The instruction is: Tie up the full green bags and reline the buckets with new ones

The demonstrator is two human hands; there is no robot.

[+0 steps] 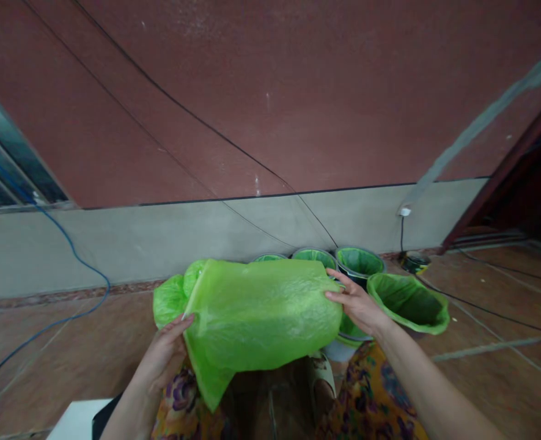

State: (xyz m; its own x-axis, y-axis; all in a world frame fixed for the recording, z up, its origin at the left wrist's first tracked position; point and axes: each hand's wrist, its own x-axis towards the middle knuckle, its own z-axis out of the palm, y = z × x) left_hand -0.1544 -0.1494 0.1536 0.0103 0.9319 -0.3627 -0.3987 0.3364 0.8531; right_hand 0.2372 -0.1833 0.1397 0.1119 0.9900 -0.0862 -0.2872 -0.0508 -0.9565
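A thin green plastic bag [265,311] is stretched sideways in front of me, its lower left corner hanging down. My left hand [169,348] pinches the bag's left edge between thumb and fingers. At the other end, my right hand [353,299] grips the right edge, thumb and fingers closed around the film. Behind the left end sits a bunched heap of green plastic [168,299]. Partly hidden behind the bag are several bins with green liners, among them a dark bin [362,261] against the wall. Right of my right hand is another green-lined bin [410,305].
A red and grey wall [270,226] stands ahead. A blue cable [71,244] runs down on the left, and a black cable [485,310] crosses the tiled floor [504,293] on the right. A small dark can [415,263] sits by the wall. A white corner [80,418] shows lower left.
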